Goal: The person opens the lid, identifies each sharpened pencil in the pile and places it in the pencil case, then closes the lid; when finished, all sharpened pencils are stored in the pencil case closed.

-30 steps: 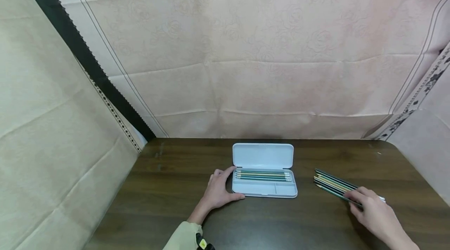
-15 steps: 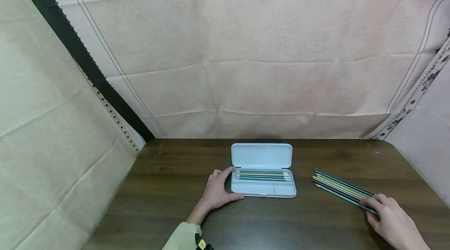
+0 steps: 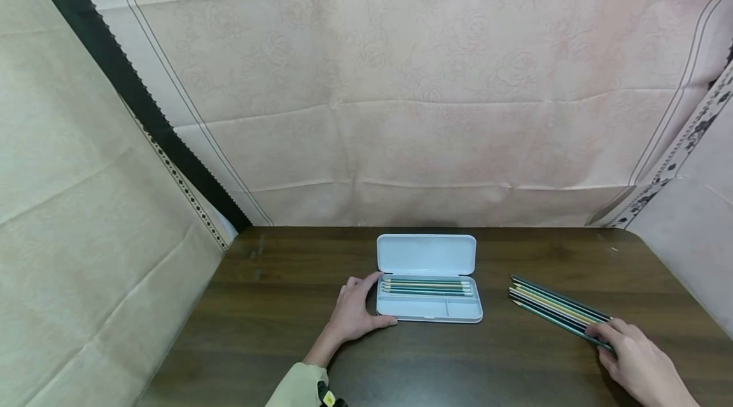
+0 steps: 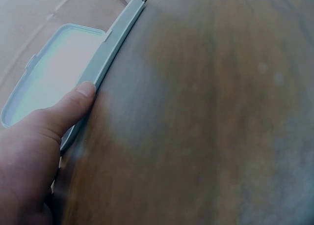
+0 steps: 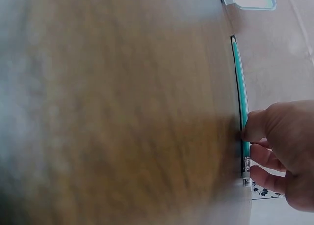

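At four o'clock from the open pale-blue pencil case (image 3: 412, 310) on the table (image 3: 446, 369), my right hand (image 3: 641, 356) pinches a bundle of pencils (image 3: 558, 309) between thumb and fingers near its eraser ends, presumably to keep them together with points toward ten o'clock. At the case's eight o'clock, my left hand (image 3: 356, 315) is spread wide, thumb along the front and forefinger at the back corner, likely to stop the case, holding a row of pencils (image 3: 426, 287), from sliding.
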{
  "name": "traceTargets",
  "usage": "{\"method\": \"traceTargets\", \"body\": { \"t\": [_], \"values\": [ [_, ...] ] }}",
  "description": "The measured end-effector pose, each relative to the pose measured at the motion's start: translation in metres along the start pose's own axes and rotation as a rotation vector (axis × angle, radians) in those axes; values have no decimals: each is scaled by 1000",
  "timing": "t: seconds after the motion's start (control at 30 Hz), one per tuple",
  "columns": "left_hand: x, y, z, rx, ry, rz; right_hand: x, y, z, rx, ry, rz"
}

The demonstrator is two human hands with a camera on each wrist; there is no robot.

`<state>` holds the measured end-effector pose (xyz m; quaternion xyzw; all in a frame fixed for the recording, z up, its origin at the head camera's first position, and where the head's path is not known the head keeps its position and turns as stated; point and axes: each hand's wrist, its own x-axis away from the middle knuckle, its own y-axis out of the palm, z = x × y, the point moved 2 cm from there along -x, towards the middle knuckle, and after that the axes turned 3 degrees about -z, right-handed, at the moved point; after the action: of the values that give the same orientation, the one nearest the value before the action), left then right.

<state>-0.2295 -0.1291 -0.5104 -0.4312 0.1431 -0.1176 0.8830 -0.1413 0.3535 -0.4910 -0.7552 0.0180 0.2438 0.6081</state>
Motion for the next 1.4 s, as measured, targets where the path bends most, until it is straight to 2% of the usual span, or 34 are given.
{"method": "traceTargets", "body": {
  "t": [0.27,0.6,0.83,1.0,1.2,1.4],
  "values": [
    [-1,2,-1,-7,-15,-5,-3,0,-2,20,34,-79],
    [-1,2,-2,-8,-29,-12,-1,1,-4,6,24,-1],
    [-1,2,-2,-6,-35,-15,-8,-1,-13,-20,-2,-28],
    [-1,1,-1,-8,-26,-10,-21,-2,-25,-66,-50,14],
    [0,1,0,0,-15,-8,-39,0,-44,-95,-182,104],
    [0,0,0,9,-17,-5,-58,4,-65,-100,-207,66]
  ]
}}
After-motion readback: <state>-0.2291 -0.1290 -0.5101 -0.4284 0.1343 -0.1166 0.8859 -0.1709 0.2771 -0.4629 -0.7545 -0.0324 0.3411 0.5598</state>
